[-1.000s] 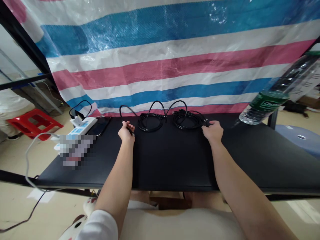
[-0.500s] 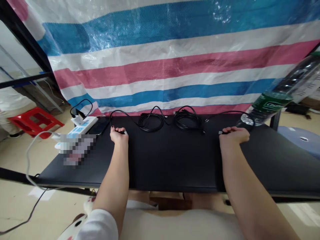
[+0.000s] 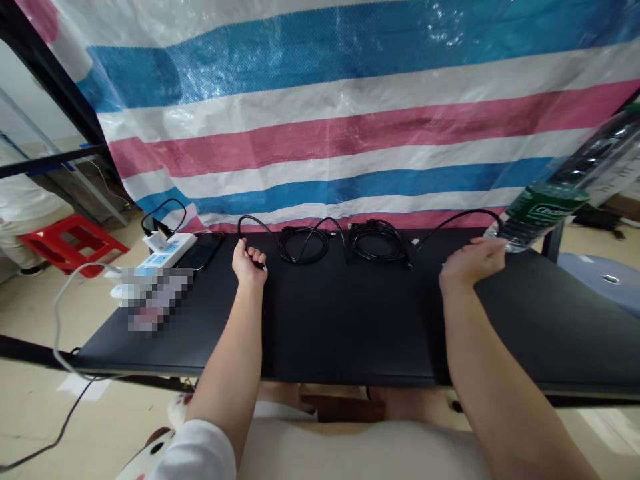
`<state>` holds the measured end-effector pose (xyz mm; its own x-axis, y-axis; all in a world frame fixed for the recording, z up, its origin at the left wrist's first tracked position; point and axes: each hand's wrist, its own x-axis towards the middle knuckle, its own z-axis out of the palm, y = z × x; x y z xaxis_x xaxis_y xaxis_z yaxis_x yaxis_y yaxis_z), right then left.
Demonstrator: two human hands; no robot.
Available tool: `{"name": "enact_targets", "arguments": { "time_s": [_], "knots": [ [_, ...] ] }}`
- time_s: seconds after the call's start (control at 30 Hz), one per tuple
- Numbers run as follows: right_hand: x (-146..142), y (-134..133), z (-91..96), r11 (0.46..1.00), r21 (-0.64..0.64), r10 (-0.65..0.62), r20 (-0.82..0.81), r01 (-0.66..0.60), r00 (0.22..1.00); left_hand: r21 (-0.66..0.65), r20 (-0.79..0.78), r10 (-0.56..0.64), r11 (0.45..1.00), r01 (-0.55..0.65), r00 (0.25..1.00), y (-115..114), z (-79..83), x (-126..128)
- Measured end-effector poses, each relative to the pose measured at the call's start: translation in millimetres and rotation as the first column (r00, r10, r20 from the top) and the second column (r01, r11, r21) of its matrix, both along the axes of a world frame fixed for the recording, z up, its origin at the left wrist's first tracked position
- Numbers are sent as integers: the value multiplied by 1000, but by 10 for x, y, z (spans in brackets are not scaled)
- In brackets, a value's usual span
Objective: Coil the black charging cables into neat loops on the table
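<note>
Two coiled black cables lie side by side at the back of the black table: the left cable (image 3: 303, 245) and the right cable (image 3: 379, 240). My left hand (image 3: 249, 263) is closed around an end of the left cable, and a small pale tip shows below the fist. From this hand the cable arches back to its coil. My right hand (image 3: 473, 261) is closed on an end of the right cable, which loops over from the coil. Its fingers are turned partly away, so most of the held end is hidden.
A white power strip (image 3: 170, 252) with a plugged-in adapter and a dark phone (image 3: 207, 251) lie at the left. Leaning at the right is a large water bottle (image 3: 543, 207). Striped sheeting (image 3: 325, 147) hangs behind the table (image 3: 350, 327). A red stool (image 3: 75, 243) stands left.
My left hand has moved slightly right, and the left cable now arches higher by its coil. My right hand has turned and shifted a little, lifting the right cable's loop.
</note>
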<state>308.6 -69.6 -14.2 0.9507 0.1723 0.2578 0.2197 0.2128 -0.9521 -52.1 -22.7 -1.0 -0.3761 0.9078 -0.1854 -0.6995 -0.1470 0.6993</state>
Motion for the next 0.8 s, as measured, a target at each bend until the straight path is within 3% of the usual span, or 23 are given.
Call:
{"name": "enact_targets", "arguments": {
  "time_s": [0.07, 0.13, 0.3, 0.4, 0.47, 0.57, 0.67, 0.73, 0.8],
  "knots": [
    [-164, -2, 26, 993, -114, -2, 190, 24, 982, 14, -76, -38, 999, 39, 996, -15, -2, 67],
    [-293, -18, 15, 974, -218, 125, 306, -58, 944, 17, -135, -62, 998, 65, 989, -27, -5, 128],
    [-484, -40, -79, 870, -405, 456, 441, -282, 773, 3, -277, -112, 993, 117, 954, -39, -23, 236],
    [-519, -18, -103, 823, -469, 534, 451, -319, 715, 1, -368, -119, 992, 128, 922, -26, -54, 260],
    [-490, 5, -98, 849, -447, 482, 434, -283, 761, 11, -412, -93, 994, 108, 906, -14, -76, 264],
    [-379, 45, -82, 925, -352, 277, 364, -144, 889, 45, -484, -33, 997, 63, 874, -1, -95, 266],
    [-254, 81, -74, 976, -212, 110, 259, -55, 960, 67, -534, -1, 997, 43, 845, -2, -97, 270],
    [-209, 88, -66, 991, -107, 94, 188, -75, 978, 66, -546, -1, 997, 44, 837, -10, -96, 281],
    [-220, 73, -48, 979, -78, 199, 179, -188, 963, 53, -564, -17, 997, 56, 825, -24, -101, 302]
  ]
}}
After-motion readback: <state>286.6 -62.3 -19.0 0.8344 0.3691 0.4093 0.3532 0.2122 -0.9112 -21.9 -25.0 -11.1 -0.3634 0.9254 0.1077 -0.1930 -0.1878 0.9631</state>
